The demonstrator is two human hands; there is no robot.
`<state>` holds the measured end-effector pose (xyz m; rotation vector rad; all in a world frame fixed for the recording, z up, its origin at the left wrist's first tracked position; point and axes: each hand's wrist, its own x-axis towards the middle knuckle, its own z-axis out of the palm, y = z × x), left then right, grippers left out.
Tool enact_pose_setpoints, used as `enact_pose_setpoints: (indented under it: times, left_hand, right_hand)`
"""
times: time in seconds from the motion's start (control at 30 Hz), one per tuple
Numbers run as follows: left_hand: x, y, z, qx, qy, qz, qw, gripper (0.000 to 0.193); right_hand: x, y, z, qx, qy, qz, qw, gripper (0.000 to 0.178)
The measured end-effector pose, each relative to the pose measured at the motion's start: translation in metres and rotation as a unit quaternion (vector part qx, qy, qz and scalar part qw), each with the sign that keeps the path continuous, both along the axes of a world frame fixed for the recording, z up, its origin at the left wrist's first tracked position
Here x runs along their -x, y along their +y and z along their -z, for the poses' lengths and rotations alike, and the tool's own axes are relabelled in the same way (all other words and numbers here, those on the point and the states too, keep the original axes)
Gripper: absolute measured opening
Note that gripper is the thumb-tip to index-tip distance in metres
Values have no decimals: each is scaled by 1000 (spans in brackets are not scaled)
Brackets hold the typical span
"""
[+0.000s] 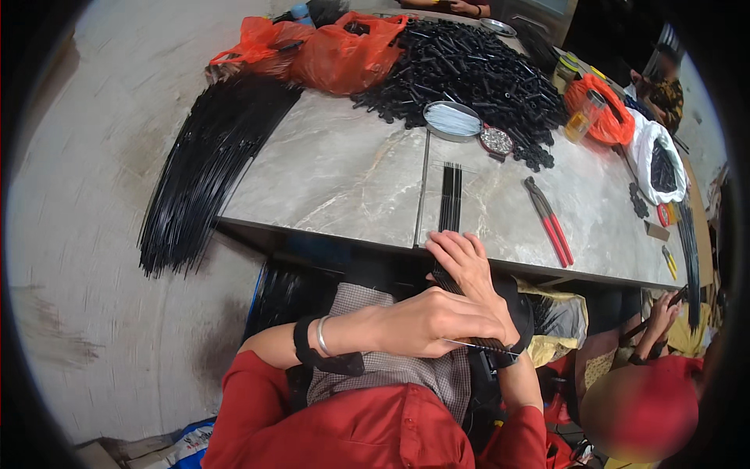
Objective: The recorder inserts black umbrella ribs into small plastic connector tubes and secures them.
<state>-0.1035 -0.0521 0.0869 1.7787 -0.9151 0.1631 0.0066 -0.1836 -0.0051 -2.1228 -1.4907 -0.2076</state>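
A narrow bundle of thin black rods (451, 199) lies over the table's front edge and runs back toward my body. My right hand (467, 270) is laid over the bundle at that edge, fingers on top and the thumb side wrapped round it. Nearer to me, my left hand (426, 322) is closed by the rods' near end. From its fingers a thin pale wire (484, 347) sticks out across the rods toward my right wrist. My left fingertips are partly hidden behind the hand. Another fine wire crosses the rods' far end.
Red-handled pliers (551, 227) lie right of the bundle. Behind are an oval tin of pale wires (453, 120), a dish of small silver pieces (496, 141) and a heap of black tubes (476, 70). Long black rods (211, 156) overhang the left edge. A co-worker (648, 399) sits at right.
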Motion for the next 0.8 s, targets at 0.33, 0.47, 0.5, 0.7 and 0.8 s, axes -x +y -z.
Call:
enact_pose_setpoints:
  times: [0.33,0.47,0.5,0.7,0.8]
  left_hand:
    - [22,-14,-13,33,-61,60,996,32]
    - [37,-29,-22,11,-103,90,991,26]
    - [39,-33,-23,13,-131,81,988,25]
    - [36,-42,-35,3,-161,60,985,26]
    - [36,-46,-34,8,-139,78,987,27]
  right_hand:
    - [5,-11,3,-18,-47,-47,998,41]
    - [10,-22,-15,-32,-20,-91,995,37]
    - [10,-26,-21,-28,-6,-95,995,37]
    - [10,-26,-28,-47,33,-129,990,33]
    - [13,-34,-26,-48,42,-119,991,33]
